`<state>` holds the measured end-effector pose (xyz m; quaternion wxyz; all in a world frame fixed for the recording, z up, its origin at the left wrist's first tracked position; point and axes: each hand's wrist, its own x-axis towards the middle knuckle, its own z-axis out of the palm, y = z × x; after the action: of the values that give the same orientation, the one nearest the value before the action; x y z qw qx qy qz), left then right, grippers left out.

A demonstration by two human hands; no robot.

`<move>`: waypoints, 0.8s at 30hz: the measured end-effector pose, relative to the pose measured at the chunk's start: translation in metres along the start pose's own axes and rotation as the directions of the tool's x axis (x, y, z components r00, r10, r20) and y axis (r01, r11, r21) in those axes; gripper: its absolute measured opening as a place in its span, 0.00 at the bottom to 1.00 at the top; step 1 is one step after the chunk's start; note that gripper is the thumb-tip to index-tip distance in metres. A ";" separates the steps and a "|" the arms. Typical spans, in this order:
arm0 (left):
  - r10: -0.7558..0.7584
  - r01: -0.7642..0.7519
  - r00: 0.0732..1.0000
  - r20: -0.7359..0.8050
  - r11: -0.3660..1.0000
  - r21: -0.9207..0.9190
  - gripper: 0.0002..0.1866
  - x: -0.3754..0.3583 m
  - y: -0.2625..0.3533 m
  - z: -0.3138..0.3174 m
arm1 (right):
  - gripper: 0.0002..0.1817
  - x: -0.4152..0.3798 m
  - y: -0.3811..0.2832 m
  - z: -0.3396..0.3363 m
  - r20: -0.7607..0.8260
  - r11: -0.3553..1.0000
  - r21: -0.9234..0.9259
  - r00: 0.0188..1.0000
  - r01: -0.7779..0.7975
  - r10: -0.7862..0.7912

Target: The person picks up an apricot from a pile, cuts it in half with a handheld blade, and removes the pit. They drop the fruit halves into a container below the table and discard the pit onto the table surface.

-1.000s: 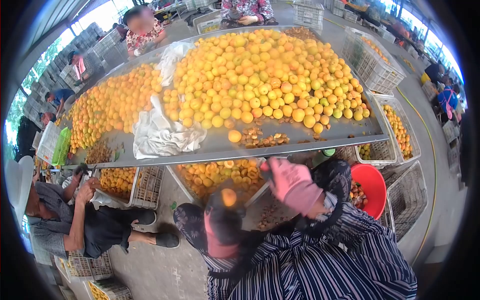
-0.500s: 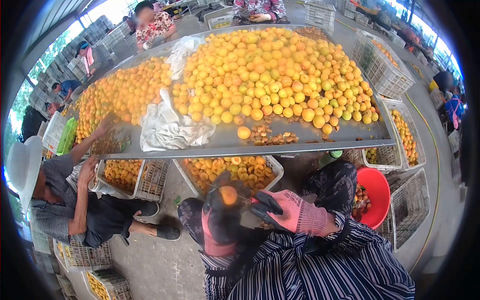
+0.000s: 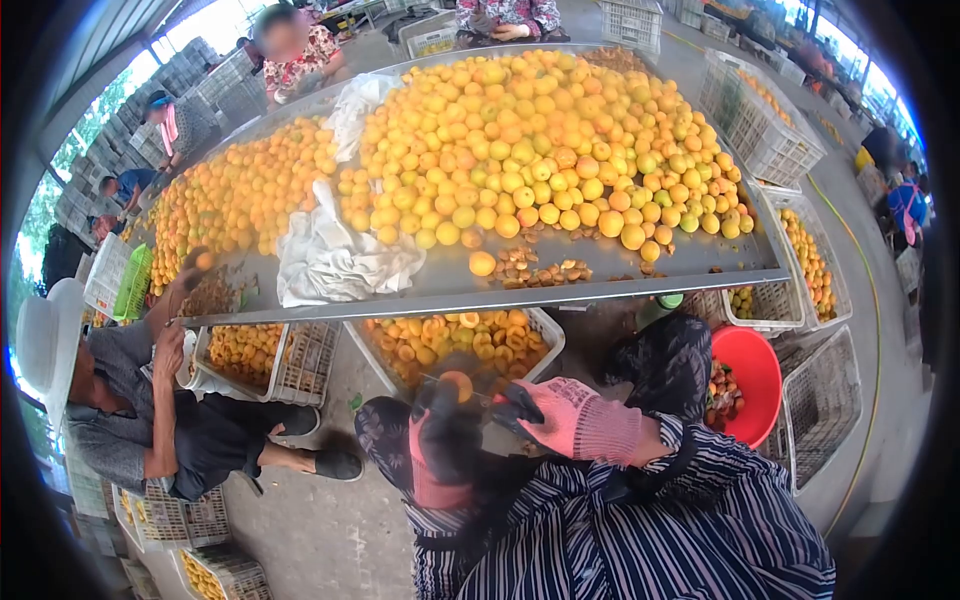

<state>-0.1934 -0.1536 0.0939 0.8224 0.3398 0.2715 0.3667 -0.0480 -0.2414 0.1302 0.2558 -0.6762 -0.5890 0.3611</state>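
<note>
In the head view, my left hand (image 3: 445, 440), in a pink glove with a dark coated palm, is closed around an apricot (image 3: 458, 386). Motion blurs its fingers. My right hand (image 3: 560, 415), gloved the same way, is closed just to the right of the fruit. A thin item seems to stick out from its fingertips, too small and blurred to name. Both hands are above my lap, close to a crate (image 3: 548, 350) of split apricots (image 3: 470, 340) under the table edge.
A metal table (image 3: 440, 290) carries a large heap of apricots (image 3: 530, 150), brown pits (image 3: 540, 272) and a white cloth (image 3: 345, 265). A red basin (image 3: 755, 385) stands at my right, near crates (image 3: 822, 410). A co-worker (image 3: 120, 400) sits at the left; other people are across the table.
Both hands stay close together while the apricot shifts slightly down in my left hand. The co-worker's raised hand at the left has drawn back from the heap with an apricot.
</note>
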 end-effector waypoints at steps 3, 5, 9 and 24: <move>0.017 -0.031 0.999 -0.046 0.951 -0.308 0.22 0.000 0.006 0.014 | 0.18 -0.002 0.003 0.012 -0.050 0.999 0.009 0.998 0.037 -0.036; 0.029 -0.011 0.999 0.031 0.875 -0.484 0.19 0.003 0.010 0.016 | 0.19 -0.001 0.008 0.020 -0.058 0.998 -0.033 0.996 0.059 -0.061; -0.001 0.003 1.000 0.005 0.914 -0.405 0.16 0.007 0.000 0.011 | 0.19 -0.002 0.007 0.019 -0.027 0.999 -0.042 0.999 0.019 -0.020; -0.085 0.124 0.991 0.101 0.865 -0.487 0.27 0.019 -0.024 -0.004 | 0.19 0.011 0.009 0.018 -0.111 0.999 -0.042 0.994 -0.008 0.004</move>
<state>-0.1750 -0.1492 0.0700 0.9101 0.1180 0.1559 0.3653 -0.0566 -0.2332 0.1105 0.2727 -0.7022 -0.5793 0.3113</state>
